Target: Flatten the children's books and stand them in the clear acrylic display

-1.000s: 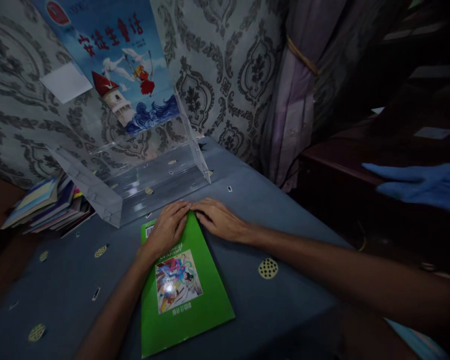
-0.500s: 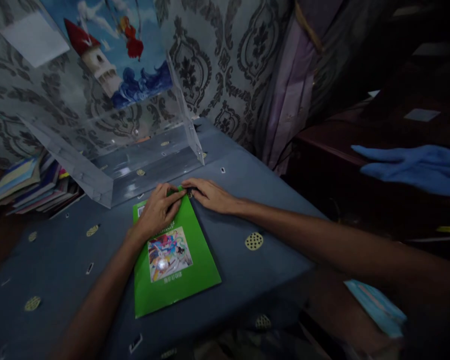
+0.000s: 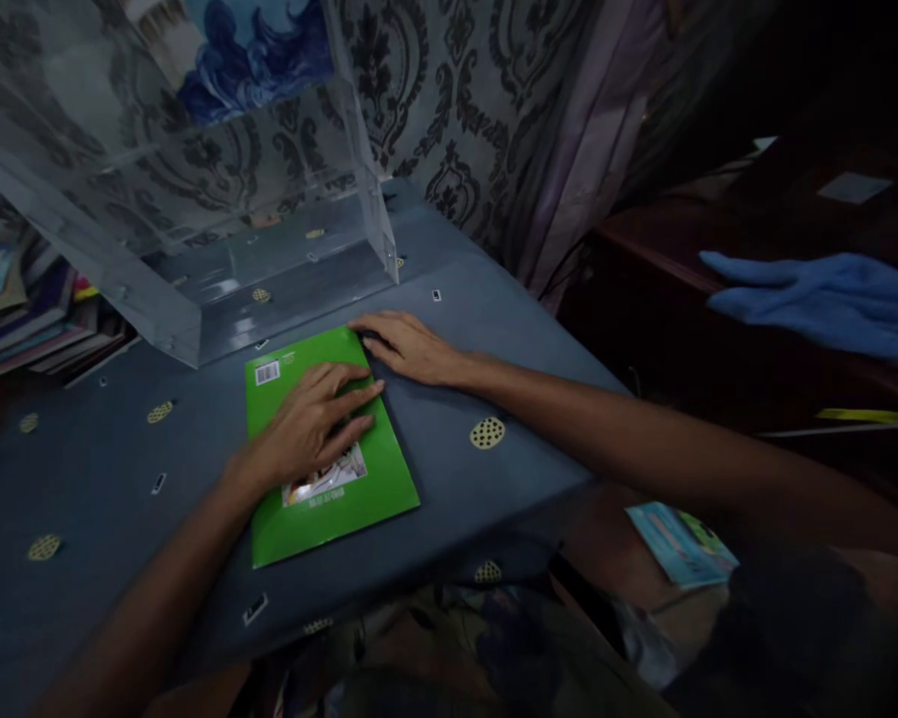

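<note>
A green book (image 3: 329, 534) with a barcode label and a colourful cover picture lies flat on the blue tablecloth. Across its middle rests my left hand (image 3: 310, 419), fingers spread and reaching to the right edge, covering much of the picture. At the book's upper right corner is my right hand (image 3: 411, 347), its fingers bent together at the edge. A small dark thing shows between that thumb and the fingers; whether it is an object or shadow is unclear.
Beyond the book stands a clear acrylic stand (image 3: 187, 334). Stacked books (image 3: 37, 309) lie at the left. A blue glove (image 3: 823, 294) is at the right, over dark furniture. A light blue packet (image 3: 680, 543) lies below the table's edge.
My left hand has slid down the book from near its top right corner, uncovering the barcode, and its fingers have spread. My right hand stays at the corner. The view has tilted downward.
</note>
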`<action>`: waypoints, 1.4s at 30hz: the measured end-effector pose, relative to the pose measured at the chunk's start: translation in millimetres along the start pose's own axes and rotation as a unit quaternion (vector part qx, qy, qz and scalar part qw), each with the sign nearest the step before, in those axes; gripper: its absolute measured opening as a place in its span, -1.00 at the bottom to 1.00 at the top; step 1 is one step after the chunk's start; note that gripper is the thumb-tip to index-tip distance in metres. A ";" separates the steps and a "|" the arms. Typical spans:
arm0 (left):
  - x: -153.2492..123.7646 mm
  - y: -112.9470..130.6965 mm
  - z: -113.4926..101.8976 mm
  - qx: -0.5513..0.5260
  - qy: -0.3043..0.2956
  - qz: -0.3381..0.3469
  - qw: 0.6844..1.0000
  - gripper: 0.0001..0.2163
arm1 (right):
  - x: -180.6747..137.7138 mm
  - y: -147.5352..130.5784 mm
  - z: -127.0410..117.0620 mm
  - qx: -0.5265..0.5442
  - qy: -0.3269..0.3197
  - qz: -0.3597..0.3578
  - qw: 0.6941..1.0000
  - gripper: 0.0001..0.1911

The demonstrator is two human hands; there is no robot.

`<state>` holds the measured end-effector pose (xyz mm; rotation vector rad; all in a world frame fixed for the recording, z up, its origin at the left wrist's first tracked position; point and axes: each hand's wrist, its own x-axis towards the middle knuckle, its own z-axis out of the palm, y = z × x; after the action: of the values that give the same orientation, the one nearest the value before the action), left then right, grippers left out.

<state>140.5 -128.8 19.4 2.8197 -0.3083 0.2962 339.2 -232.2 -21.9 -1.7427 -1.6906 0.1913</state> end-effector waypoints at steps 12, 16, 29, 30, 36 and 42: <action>-26.7 57.2 -8.8 -0.099 -0.111 0.029 0.988 -0.62 | -1.2 4.2 3.0 -0.011 0.007 -0.027 1.000 -0.62; -24.1 55.5 -12.4 -0.127 -0.108 0.029 0.986 -0.64 | -2.1 5.1 4.6 -0.014 0.009 -0.036 0.999 -0.61; -13.5 -94.5 -30.0 -0.311 0.050 -0.223 0.923 -0.41 | -3.5 -9.8 -3.6 -0.075 0.005 -0.070 0.995 -0.64; -13.2 -99.4 -29.3 -0.353 0.062 -0.231 0.905 -0.38 | -2.9 -14.0 -4.1 -0.086 0.000 -0.078 0.993 -0.64; -12.8 -109.9 -19.0 -0.495 0.126 -0.214 0.832 -0.32 | 19.6 -49.0 13.9 -0.091 -0.078 -0.166 0.979 -0.64; -15.0 -111.2 -18.7 -0.529 0.134 -0.213 0.810 -0.36 | 51.6 -82.8 48.4 -0.116 -0.123 -0.215 0.962 -0.64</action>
<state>149.6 -16.4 4.5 1.6344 0.1957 0.2856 251.7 -173.9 6.4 -1.5091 -2.3094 0.0094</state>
